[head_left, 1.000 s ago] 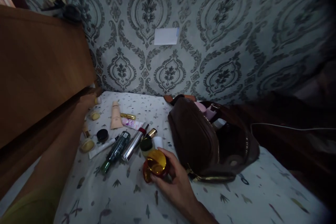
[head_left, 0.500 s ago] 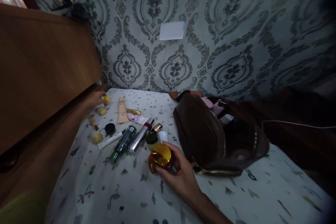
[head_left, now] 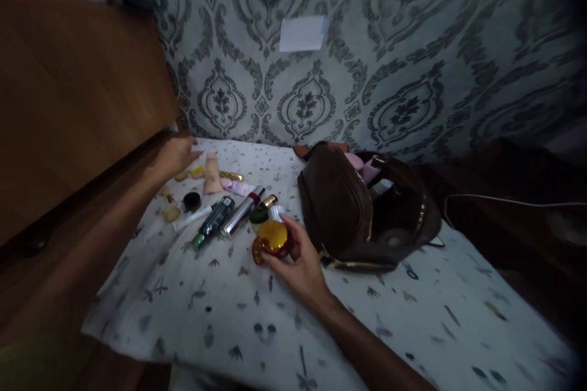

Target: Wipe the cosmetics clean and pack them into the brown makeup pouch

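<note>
My right hand (head_left: 300,263) is wrapped round a jar with a shiny gold lid (head_left: 274,236), at the near side of a group of cosmetics. Touching that jar is a smaller amber item (head_left: 257,252), and behind it stands a dark-lidded jar (head_left: 258,217). My left hand (head_left: 180,154) hovers at the far left with fingers stretched out, blurred, holding nothing visible. Just below its fingers lies a small yellow item (head_left: 197,171), beside a beige squeeze tube (head_left: 211,174). Between the hands lie a dark green bottle (head_left: 215,220), a silver tube (head_left: 243,211) and a black round pot (head_left: 191,201).
An unzipped brown bag (head_left: 339,214) sits on the right, pink and white things showing inside. Makeup brushes (head_left: 171,214) and a thin white tube (head_left: 192,219) lie at left. A wooden cabinet (head_left: 82,104) borders the patterned sheet (head_left: 220,317); a papered wall rises behind.
My left hand has let go of the yellow item and moved up from it. My right hand still holds the gold-lidded jar. The whole view has shifted, so things sit higher.
</note>
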`<move>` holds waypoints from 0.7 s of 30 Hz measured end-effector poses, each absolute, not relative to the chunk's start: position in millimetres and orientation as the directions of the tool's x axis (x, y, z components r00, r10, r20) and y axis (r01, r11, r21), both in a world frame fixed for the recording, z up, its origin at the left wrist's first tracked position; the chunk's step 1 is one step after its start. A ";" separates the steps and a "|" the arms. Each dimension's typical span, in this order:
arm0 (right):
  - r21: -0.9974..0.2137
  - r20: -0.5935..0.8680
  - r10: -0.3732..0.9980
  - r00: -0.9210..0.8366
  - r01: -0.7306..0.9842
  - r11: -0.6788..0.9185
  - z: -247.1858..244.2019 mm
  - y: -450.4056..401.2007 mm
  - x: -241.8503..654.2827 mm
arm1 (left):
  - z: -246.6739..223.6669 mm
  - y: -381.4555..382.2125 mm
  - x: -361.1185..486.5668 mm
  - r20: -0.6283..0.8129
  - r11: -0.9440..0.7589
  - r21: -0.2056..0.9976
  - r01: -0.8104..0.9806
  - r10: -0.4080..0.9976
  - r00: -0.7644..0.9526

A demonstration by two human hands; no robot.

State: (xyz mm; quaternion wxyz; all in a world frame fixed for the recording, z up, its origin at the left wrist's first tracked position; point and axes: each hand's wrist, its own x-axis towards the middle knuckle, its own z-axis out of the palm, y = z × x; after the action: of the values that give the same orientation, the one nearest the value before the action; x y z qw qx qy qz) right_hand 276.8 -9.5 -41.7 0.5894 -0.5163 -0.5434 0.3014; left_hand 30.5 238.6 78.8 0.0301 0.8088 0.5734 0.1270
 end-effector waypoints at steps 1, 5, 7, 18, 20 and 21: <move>-0.938 0.329 0.914 0.236 0.193 0.288 -40.6 -9.6 276.3 | 78.4 218.2 39.6 0.306 -0.374 0.293 0.880 0.909 0.284; -0.937 0.328 0.918 0.223 0.201 0.286 -36.4 -11.9 272.9 | 64.4 117.3 88.8 0.508 -0.610 0.623 0.489 0.791 0.340; -0.924 0.353 0.911 0.216 0.235 0.302 -34.5 -14.5 270.8 | 51.4 71.7 112.0 0.541 -0.725 0.629 0.281 0.668 0.512; -0.926 0.368 0.903 0.222 0.176 0.334 -32.6 -18.0 267.0 | 5.3 36.0 139.1 0.385 -0.416 0.909 0.015 0.853 0.353; -0.936 0.352 0.912 0.212 0.087 0.341 -28.8 -17.2 267.9 | 0.2 35.7 138.4 0.258 -0.240 0.966 -0.094 0.915 0.311; -0.934 0.357 0.910 0.210 0.066 0.351 -26.8 -16.7 268.9 | -2.2 35.0 138.5 0.215 -0.180 0.974 -0.136 0.926 0.309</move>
State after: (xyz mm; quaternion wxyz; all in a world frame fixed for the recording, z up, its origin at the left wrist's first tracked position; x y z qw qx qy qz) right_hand 268.9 -16.7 -26.8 0.6275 -0.4599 -0.5308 0.3362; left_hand 138.5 35.0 -2.2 0.5476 0.5957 0.3317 0.4850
